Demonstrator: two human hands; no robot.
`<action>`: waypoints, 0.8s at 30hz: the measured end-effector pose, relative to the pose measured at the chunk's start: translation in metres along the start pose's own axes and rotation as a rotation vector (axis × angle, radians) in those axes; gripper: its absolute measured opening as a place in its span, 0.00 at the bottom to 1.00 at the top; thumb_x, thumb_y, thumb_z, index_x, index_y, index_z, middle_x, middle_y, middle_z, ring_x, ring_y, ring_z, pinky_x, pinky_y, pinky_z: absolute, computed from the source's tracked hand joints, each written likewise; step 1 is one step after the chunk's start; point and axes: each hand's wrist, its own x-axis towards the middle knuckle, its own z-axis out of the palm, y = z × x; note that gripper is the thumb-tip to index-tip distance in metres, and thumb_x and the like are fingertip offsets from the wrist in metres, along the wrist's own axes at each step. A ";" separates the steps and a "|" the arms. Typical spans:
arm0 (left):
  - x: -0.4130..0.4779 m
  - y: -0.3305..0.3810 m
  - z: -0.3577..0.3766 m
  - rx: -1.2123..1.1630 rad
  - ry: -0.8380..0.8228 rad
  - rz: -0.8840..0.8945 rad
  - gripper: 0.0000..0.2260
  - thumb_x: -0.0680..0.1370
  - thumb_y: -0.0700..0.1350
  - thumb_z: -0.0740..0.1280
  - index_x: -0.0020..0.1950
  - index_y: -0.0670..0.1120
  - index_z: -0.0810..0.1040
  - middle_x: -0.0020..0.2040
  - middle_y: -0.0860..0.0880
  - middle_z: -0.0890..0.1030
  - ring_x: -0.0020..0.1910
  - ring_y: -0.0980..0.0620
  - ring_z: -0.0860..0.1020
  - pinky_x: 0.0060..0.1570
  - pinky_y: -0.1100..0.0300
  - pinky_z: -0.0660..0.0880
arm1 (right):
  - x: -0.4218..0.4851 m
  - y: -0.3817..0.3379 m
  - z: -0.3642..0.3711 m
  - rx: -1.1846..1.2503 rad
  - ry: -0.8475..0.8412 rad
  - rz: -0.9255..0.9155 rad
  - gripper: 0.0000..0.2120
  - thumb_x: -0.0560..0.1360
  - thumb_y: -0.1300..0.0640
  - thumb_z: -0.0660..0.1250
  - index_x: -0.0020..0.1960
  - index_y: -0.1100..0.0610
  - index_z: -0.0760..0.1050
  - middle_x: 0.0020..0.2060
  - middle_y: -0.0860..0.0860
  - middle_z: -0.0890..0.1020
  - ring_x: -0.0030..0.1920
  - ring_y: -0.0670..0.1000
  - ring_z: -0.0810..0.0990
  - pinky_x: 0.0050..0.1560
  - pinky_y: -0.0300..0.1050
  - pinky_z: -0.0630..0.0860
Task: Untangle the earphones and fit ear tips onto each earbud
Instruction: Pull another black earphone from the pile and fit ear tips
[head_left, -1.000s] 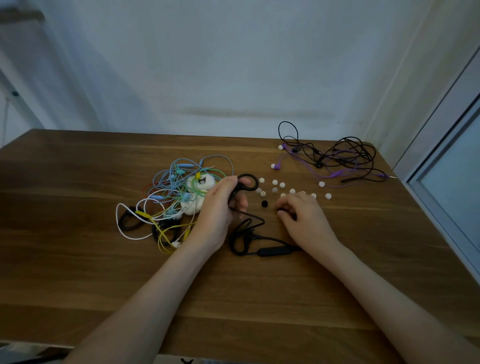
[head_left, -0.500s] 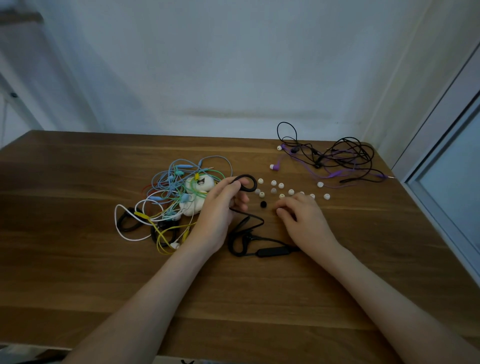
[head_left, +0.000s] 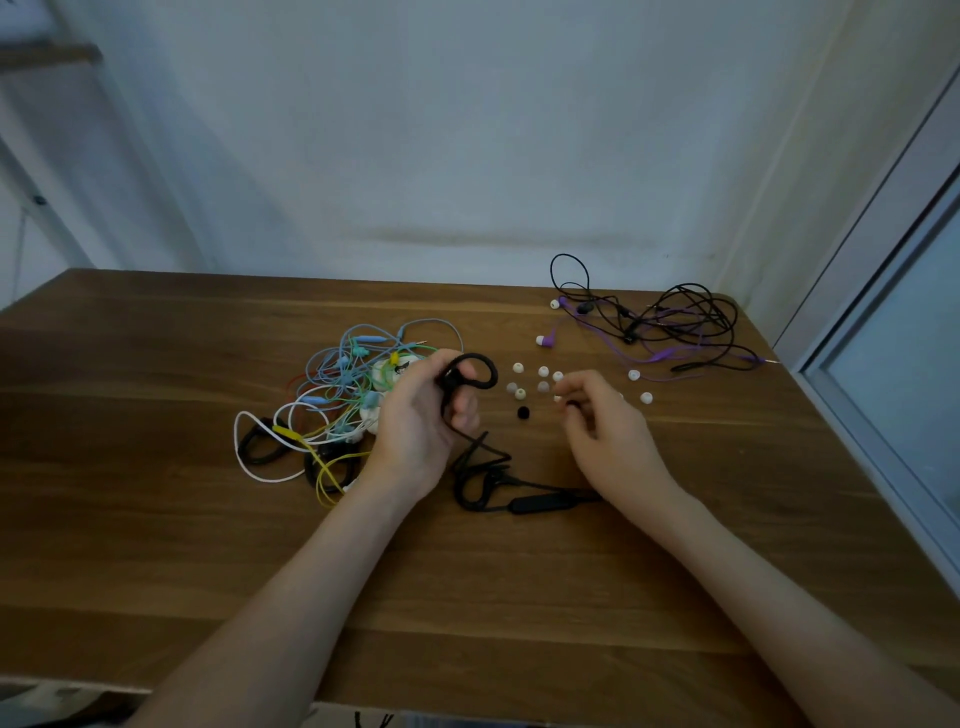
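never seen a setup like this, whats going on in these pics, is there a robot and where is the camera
There is no robot here: these are a person's two bare hands. The one camera is worn on the person's head and looks forward and down. On the wooden table lie a tangle of coloured earphones on the left, a purple and black tangle at the far right, and loose white ear tips plus one black ear tip in the middle. The left hand grips a black earbud with an ear hook; its inline remote lies on the table. The right hand hovers with curled fingers over the tips; whether it pinches one is too blurred to tell.
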 end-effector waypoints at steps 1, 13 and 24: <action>0.000 0.002 0.000 -0.019 -0.012 0.002 0.15 0.77 0.53 0.59 0.38 0.43 0.73 0.26 0.49 0.64 0.26 0.53 0.61 0.29 0.60 0.59 | -0.001 -0.004 -0.001 -0.009 -0.065 -0.043 0.14 0.79 0.66 0.58 0.58 0.51 0.73 0.50 0.43 0.75 0.51 0.38 0.74 0.51 0.29 0.71; -0.012 0.031 -0.011 0.274 -0.183 0.040 0.07 0.72 0.43 0.59 0.42 0.41 0.74 0.25 0.48 0.66 0.26 0.51 0.63 0.29 0.60 0.61 | -0.009 -0.038 0.021 -0.196 -0.542 -0.247 0.16 0.81 0.60 0.58 0.68 0.52 0.71 0.53 0.46 0.71 0.55 0.45 0.71 0.56 0.36 0.67; -0.022 0.023 -0.011 0.550 -0.051 -0.036 0.15 0.80 0.37 0.56 0.35 0.40 0.73 0.21 0.51 0.66 0.21 0.54 0.63 0.27 0.63 0.62 | -0.014 -0.024 0.009 0.031 -0.438 0.027 0.13 0.80 0.61 0.61 0.63 0.52 0.69 0.45 0.42 0.76 0.41 0.41 0.77 0.42 0.33 0.73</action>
